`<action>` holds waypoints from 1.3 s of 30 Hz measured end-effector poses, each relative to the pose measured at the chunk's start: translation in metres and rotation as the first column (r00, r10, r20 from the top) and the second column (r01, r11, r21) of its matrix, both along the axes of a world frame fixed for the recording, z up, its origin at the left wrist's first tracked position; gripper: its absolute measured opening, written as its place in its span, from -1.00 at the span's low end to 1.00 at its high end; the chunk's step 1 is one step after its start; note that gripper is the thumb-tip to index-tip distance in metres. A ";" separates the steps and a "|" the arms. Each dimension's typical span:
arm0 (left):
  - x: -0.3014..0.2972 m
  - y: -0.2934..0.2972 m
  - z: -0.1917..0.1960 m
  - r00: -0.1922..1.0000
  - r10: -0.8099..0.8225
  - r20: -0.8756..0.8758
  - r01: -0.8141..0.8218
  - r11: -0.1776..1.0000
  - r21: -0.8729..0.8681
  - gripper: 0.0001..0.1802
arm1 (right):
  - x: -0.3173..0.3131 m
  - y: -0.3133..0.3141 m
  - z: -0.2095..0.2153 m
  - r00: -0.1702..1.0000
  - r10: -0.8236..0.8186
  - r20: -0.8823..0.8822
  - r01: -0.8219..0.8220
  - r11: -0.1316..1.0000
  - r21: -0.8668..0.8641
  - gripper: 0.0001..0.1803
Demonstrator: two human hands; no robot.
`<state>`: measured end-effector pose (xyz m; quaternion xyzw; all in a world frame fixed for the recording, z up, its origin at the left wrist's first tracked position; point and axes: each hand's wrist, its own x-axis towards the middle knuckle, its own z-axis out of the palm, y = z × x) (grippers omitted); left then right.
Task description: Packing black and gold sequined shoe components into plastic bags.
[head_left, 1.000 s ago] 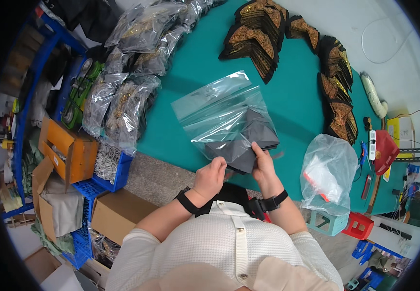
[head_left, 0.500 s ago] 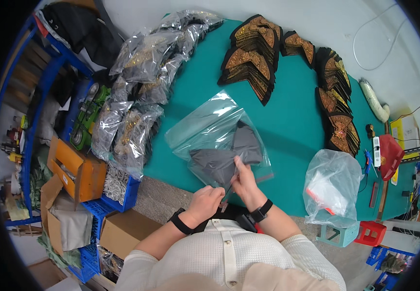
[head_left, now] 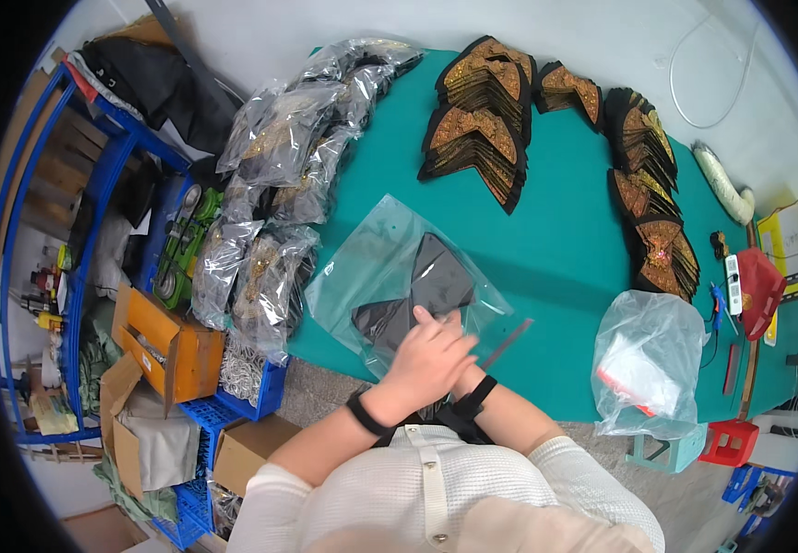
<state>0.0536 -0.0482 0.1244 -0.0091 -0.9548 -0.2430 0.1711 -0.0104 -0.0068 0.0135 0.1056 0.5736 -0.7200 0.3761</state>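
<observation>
A clear plastic bag [head_left: 348, 276] lies on the green tabletop in front of me, with a dark, wing-shaped stack [head_left: 442, 279] of pieces inside it. My left hand [head_left: 424, 362] rests across the bag's near edge, fingers stretched toward the right. It crosses over my right hand [head_left: 466, 376], which shows only in part beneath it; the right fingers are mostly hidden. A narrow strip [head_left: 508, 344] at the bag's edge sticks out to the right of my hands.
Stacks of sequined, pointed pieces [head_left: 475, 138] stand at the back, more [head_left: 664, 253] at the right. Filled clear bags [head_left: 274, 286] crowd the table's left side. A plastic bag [head_left: 643, 364] with white and orange contents lies at the right edge. Cardboard boxes [head_left: 173, 346] stand left.
My left hand has moved right and forward, over my right hand and the bag's near edge. The bag lies flatter, and its strip now points to the right.
</observation>
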 end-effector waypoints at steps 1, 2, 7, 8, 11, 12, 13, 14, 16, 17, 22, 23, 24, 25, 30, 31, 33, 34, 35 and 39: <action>-0.020 0.006 0.000 0.996 0.001 -0.084 -0.004 0.999 -0.039 -0.73 | -0.001 -0.001 0.003 0.995 0.085 -0.051 -0.080 0.992 0.103 -0.22; -0.034 0.015 -0.004 0.996 0.004 -0.093 -0.008 0.999 -0.039 -0.73 | -0.006 0.003 0.011 0.981 0.164 -0.103 -0.140 0.968 0.209 -0.23; -0.066 0.028 -0.045 0.962 0.098 0.257 0.011 0.920 -0.392 -0.82 | -0.019 0.008 0.036 0.784 0.585 -0.206 -0.305 0.653 0.693 -0.27; -0.066 0.026 -0.053 0.980 0.057 0.191 0.012 0.939 -0.344 -0.86 | -0.017 0.005 0.038 0.725 0.661 -0.195 -0.308 0.564 0.766 -0.27; -0.073 0.042 -0.039 0.999 -0.025 0.042 0.030 0.989 -0.144 -0.87 | -0.013 0.003 0.024 0.616 0.775 -0.143 -0.257 0.369 0.893 -0.29; -0.076 0.052 -0.048 0.992 -0.081 0.098 0.081 0.997 -0.002 -0.85 | -0.009 -0.002 -0.004 0.893 0.317 -0.319 -0.149 0.878 0.456 -0.32; -0.074 0.060 -0.047 0.992 -0.087 0.095 0.088 0.996 -0.001 -0.85 | -0.009 -0.004 -0.019 0.966 -0.211 -0.149 0.194 0.973 -0.125 -0.35; -0.065 0.064 -0.043 0.984 -0.121 0.129 0.103 0.985 0.140 -0.84 | -0.012 -0.005 -0.013 0.983 -0.129 -0.133 0.131 0.991 0.003 -0.37; -0.056 0.064 -0.040 0.925 -0.305 0.225 0.203 0.901 0.383 -0.82 | -0.019 -0.014 -0.013 0.985 -0.170 -0.043 0.165 0.981 -0.100 -0.34; -0.053 0.060 -0.038 0.928 -0.298 0.225 0.197 0.903 0.383 -0.82 | -0.022 -0.016 -0.016 0.976 -0.214 0.050 0.220 0.957 -0.190 -0.31; 0.010 0.001 -0.018 0.911 0.412 -0.028 -0.350 0.806 0.477 -0.59 | -0.031 -0.016 -0.007 0.961 -0.121 0.249 0.188 0.944 -0.270 -0.30; 0.025 -0.010 -0.027 0.753 0.654 0.076 -0.607 0.645 0.464 -0.54 | -0.031 -0.018 -0.008 0.962 -0.117 0.248 0.183 0.948 -0.262 -0.30; 0.038 -0.015 -0.059 0.541 0.817 0.198 -0.805 0.435 0.403 -0.45 | -0.033 -0.020 -0.007 0.952 -0.141 0.270 0.197 0.962 -0.191 -0.28; 0.057 -0.021 -0.100 0.374 0.880 0.293 -0.906 0.279 0.318 -0.39 | -0.030 -0.025 -0.005 0.946 -0.156 0.285 0.196 0.973 -0.118 -0.27; 0.077 -0.013 -0.118 0.689 0.137 0.712 -0.670 -0.256 0.697 -0.70 | -0.026 -0.038 -0.009 0.949 -0.187 0.255 0.218 0.971 -0.098 -0.38; 0.077 -0.006 -0.118 0.690 0.137 0.710 -0.665 -0.266 0.698 -0.70 | -0.028 -0.042 -0.009 0.950 -0.228 0.215 0.265 0.950 -0.162 -0.40; 0.074 0.008 -0.115 0.765 0.221 0.604 -0.604 -0.075 0.793 -0.71 | -0.035 -0.049 -0.008 0.949 -0.264 0.175 0.300 0.927 -0.225 -0.43; 0.077 0.014 -0.113 0.766 0.214 0.606 -0.621 0.007 0.783 -0.74 | -0.040 -0.052 -0.006 0.932 -0.298 0.205 0.329 0.935 -0.133 -0.45; 0.076 0.016 -0.112 0.767 0.215 0.605 -0.620 0.004 0.784 -0.74 | -0.044 -0.053 -0.006 0.913 -0.335 0.233 0.354 0.934 -0.041 -0.46; 0.077 0.015 -0.110 0.751 0.241 0.615 -0.606 -0.119 0.787 -0.73 | -0.047 -0.063 -0.031 0.941 -0.292 0.172 0.299 0.954 -0.011 -0.42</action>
